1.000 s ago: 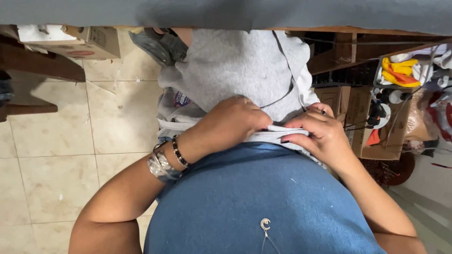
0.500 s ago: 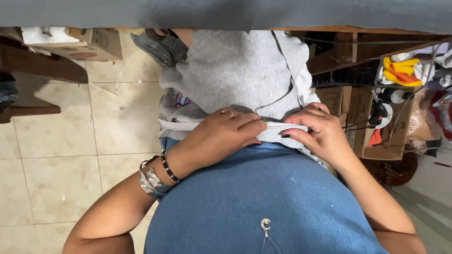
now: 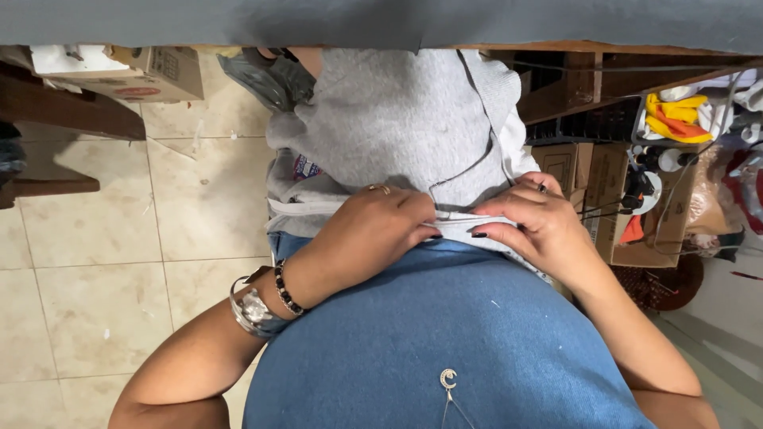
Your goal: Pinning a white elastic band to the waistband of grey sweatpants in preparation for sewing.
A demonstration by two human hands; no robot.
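Two hands are seen from above, pressed close to the person's body, and both are closed on the same piece of cloth. The grey fabric (image 3: 397, 127) lies on the lap and spreads away from the body toward the edge of the wooden table (image 3: 572, 48) at the top. Its near hem, a pale folded strip, is pinched between the fingertips of the left hand (image 3: 373, 230) and the right hand (image 3: 532, 226). The fingers of the left hand are curled down over the hem with the thumb hidden beneath, so a closed grip is shown. The fingers of the right hand are bent as well, with the dark nails turned toward the left hand, and the hem is held under them. The two sets of fingertips are just beside each other, almost touching, at the middle of the hem.

The hem runs from left to right across the picture, and this is its long axis; the rest of the fabric extends upward from it. A thin dark seam line is seen on the cloth, curving up from the place between the hands.

Little room is left on the right, where cardboard boxes (image 3: 604, 183) stand near the right hand. On the left the tiled floor (image 3: 95, 238) is open. A bracelet (image 3: 284, 287) is worn on the left wrist. Below the hands, the blue shirt (image 3: 429, 342) fills the view.
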